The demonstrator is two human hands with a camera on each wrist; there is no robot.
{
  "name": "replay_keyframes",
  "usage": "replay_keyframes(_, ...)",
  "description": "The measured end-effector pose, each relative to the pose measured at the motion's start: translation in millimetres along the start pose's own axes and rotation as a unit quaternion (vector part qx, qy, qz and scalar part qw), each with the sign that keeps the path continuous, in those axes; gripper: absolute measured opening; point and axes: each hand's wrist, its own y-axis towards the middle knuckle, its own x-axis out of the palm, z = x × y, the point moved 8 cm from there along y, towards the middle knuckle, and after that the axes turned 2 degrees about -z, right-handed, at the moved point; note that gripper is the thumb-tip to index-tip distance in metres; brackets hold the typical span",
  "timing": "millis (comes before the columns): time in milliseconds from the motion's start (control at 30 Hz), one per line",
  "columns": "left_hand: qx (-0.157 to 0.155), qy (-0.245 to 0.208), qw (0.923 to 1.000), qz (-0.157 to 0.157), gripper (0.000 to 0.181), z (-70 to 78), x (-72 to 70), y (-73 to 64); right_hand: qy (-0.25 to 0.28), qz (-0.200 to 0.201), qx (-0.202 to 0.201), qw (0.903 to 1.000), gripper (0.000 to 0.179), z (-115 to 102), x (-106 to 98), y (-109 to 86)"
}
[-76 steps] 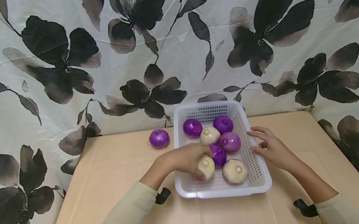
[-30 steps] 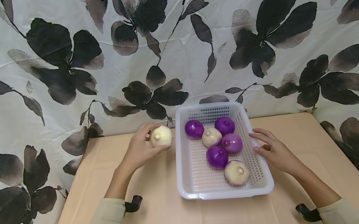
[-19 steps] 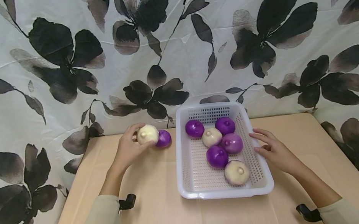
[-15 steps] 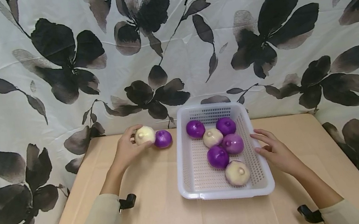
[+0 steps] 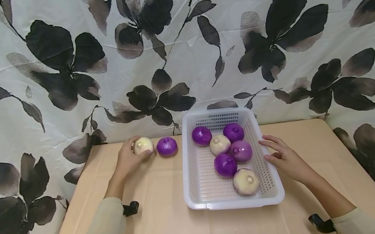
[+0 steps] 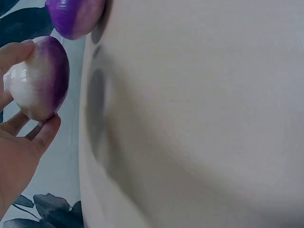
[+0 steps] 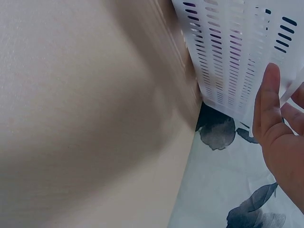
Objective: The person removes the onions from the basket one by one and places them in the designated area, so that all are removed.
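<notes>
In the head view my left hand (image 5: 127, 160) grips a purple-and-white turnip (image 5: 144, 144), its pale end facing up, at the table's back left. The left wrist view shows the fingers and thumb around this turnip (image 6: 40, 78), with a gap between it and the table. Just right of it lies a purple turnip (image 5: 167, 146). My right hand (image 5: 286, 157) holds the right rim of a white perforated plastic basket (image 5: 189, 173). In the right wrist view the thumb (image 7: 270, 90) lies along the outer wall and other fingers reach over the rim.
Several turnips lie in the basket: purple ones such as the front purple turnip (image 5: 225, 165), and pale-side-up ones such as the front pale turnip (image 5: 246, 181). The light wooden-coloured table (image 5: 175, 232) ends at a floral cloth (image 5: 199, 50) behind.
My left hand took the pale-side-up turnip out of the basket's left side, carried it left past the purple turnip on the table, and lowered it. The right hand stayed at the rim.
</notes>
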Motion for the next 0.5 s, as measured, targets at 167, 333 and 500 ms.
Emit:
replay_keyframes(167, -0.008, -0.004, 0.9999, -0.006, 0.077, -4.5, 4.7, 4.5, 0.001, -0.001, 0.006, 1.0000, 0.051, 2, 0, 0.1)
replay_keyframes(333, -0.027, -0.002, 0.9995, -0.014, 0.074, -14.6, 8.6, 7.0, 0.003, -0.001, 0.005, 1.0000, 0.051, 3, 1, 0.3)
replay_keyframes(500, -0.042, 0.004, 0.9988, -0.026, 0.074, -22.1, 11.8, 8.7, -0.004, -0.001, 0.008, 1.0000, 0.051, 2, 1, 0.6)
